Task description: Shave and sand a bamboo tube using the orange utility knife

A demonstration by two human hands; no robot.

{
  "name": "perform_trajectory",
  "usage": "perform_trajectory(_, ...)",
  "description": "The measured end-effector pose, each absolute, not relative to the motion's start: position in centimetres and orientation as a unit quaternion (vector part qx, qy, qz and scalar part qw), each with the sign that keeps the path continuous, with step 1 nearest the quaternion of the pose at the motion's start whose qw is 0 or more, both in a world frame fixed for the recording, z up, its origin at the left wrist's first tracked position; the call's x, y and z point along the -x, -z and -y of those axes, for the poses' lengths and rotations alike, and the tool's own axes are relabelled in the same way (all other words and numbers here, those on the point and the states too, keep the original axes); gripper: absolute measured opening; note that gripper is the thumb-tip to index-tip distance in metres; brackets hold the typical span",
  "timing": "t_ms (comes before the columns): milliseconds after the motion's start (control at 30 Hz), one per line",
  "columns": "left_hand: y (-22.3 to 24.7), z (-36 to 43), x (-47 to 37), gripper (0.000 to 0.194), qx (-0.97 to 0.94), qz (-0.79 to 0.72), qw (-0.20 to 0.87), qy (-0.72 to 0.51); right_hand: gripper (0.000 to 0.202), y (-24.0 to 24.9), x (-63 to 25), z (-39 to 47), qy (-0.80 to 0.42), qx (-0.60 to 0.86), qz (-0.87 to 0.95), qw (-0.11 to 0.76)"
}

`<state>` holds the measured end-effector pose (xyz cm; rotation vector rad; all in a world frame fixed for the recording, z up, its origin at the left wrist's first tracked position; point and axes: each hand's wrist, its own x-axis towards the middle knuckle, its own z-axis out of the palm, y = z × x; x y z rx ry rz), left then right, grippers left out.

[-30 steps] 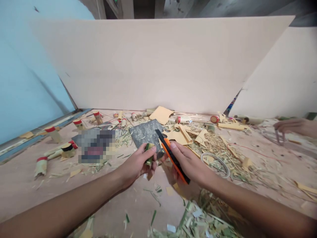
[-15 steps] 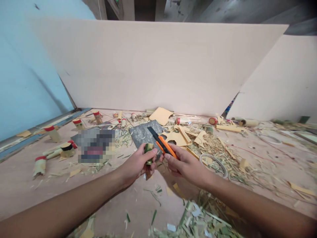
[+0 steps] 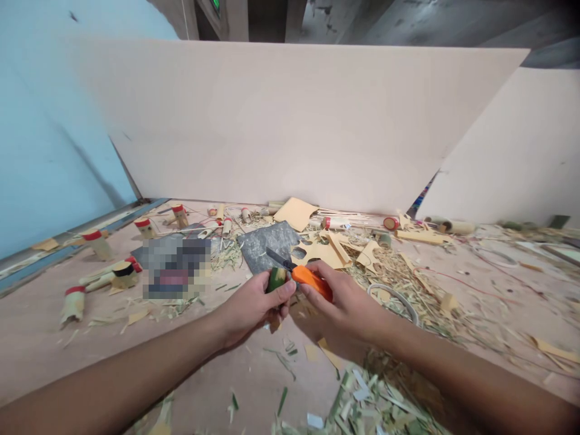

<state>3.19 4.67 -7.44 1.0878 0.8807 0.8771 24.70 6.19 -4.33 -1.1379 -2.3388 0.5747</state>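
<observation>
A short green piece of bamboo is gripped in my left hand, thumb across its front. My right hand is closed round an orange utility knife. The dark blade points up and to the left, just above the bamboo; whether it touches cannot be made out. Behind the hands lies a dark grey sheet, with cut yellow paper full of round holes beside it.
Bamboo tubes with red tops stand at the left. A tape ring lies right of my right hand. Shavings cover the near right floor. A pale board stands at the back. A blurred patch is at left.
The knife has turned in my right hand, its blade lying flatter and nearer the bamboo. In my left hand the bamboo piece shows more of its green side.
</observation>
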Motion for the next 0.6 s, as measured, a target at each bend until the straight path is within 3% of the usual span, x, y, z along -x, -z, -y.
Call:
perform_trajectory(200,7.7,-4.8,-3.1,0.057,-0.491,-0.398,0.667,-0.395,0.052,4.3,-25.6,-6.9,-0.11,0.341,0.914,0.19)
perform_trajectory(433,8.0,-4.4,-3.3,0.057,-0.504,-0.413,0.633,-0.417,0.053,4.8,-25.9,-6.8,-0.047,0.306,0.939,0.148)
perform_trajectory(600,7.7,-4.3,-3.9,0.058,-0.485,-0.442,0.612,-0.441,0.051,4.9,-25.3,-6.1,-0.036,0.351,0.921,0.167)
